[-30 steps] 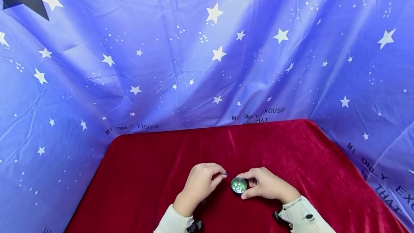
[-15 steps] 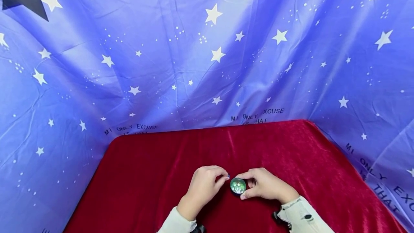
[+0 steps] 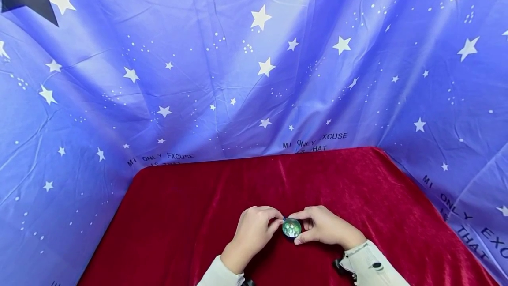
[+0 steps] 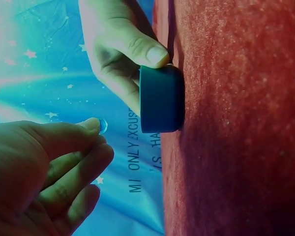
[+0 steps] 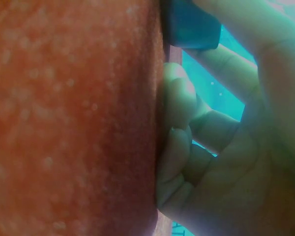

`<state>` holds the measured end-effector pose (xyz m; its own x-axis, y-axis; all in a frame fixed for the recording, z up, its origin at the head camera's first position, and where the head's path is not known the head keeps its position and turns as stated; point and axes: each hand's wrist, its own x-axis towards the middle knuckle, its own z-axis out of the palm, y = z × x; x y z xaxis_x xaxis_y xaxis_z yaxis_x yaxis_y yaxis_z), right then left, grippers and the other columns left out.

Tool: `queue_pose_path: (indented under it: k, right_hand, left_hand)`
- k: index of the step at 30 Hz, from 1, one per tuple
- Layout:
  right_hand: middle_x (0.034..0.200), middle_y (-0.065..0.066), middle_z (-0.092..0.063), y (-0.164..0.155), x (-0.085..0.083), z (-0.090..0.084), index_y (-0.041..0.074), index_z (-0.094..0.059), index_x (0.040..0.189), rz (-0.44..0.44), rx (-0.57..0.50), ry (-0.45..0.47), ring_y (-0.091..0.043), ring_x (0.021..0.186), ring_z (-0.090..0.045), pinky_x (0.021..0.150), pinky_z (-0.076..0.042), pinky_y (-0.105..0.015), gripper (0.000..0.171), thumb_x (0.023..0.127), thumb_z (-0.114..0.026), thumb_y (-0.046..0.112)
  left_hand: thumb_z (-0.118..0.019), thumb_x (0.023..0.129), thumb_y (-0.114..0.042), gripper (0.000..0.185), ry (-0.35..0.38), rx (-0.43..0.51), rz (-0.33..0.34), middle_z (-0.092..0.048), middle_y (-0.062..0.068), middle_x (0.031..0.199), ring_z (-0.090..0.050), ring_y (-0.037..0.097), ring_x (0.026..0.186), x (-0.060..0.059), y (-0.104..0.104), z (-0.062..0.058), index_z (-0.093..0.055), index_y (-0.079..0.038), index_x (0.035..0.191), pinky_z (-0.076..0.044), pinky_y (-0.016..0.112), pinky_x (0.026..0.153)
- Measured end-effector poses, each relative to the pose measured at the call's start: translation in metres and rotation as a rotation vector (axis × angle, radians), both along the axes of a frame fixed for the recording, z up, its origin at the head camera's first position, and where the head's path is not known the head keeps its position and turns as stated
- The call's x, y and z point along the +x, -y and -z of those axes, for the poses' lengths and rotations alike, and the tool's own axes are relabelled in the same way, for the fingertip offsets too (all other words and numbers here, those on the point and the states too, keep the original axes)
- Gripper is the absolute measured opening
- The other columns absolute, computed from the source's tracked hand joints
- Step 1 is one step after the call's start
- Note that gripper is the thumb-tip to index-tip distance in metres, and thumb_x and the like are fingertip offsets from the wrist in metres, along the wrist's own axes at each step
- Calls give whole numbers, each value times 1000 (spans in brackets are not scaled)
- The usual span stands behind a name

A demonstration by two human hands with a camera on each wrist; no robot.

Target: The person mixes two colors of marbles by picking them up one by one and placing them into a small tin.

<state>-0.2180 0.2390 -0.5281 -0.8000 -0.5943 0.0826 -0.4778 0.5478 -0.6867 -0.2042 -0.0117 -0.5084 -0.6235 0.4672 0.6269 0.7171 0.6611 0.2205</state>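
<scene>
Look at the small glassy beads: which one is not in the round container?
The bead pinched by the left hand, just outside the container that the right hand holds; the others lie inside.

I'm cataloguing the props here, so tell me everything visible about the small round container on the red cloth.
The small round container is a low, dark teal cylinder with straight walls, seemingly plastic. It stands upright and open on the red cloth, with several shiny round beads inside. The right hand grips its wall between thumb and finger; the left hand holds a small clear bead just above its rim.
</scene>
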Motion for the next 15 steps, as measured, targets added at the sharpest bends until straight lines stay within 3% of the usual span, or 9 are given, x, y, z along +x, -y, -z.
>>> queue_pose_path:
  k: [15]
  right_hand:
    - [76,2,-60,2,3,-2,34,-76,120,20,20,1,-2,68,-52,61,-47,-20,47,76,-91,40]
  left_hand:
    - [-86,82,-24,8,6,-31,-12,-77,-18,89,-71,1,79,0,-2,4,-80,-27,86,-53,23,72]
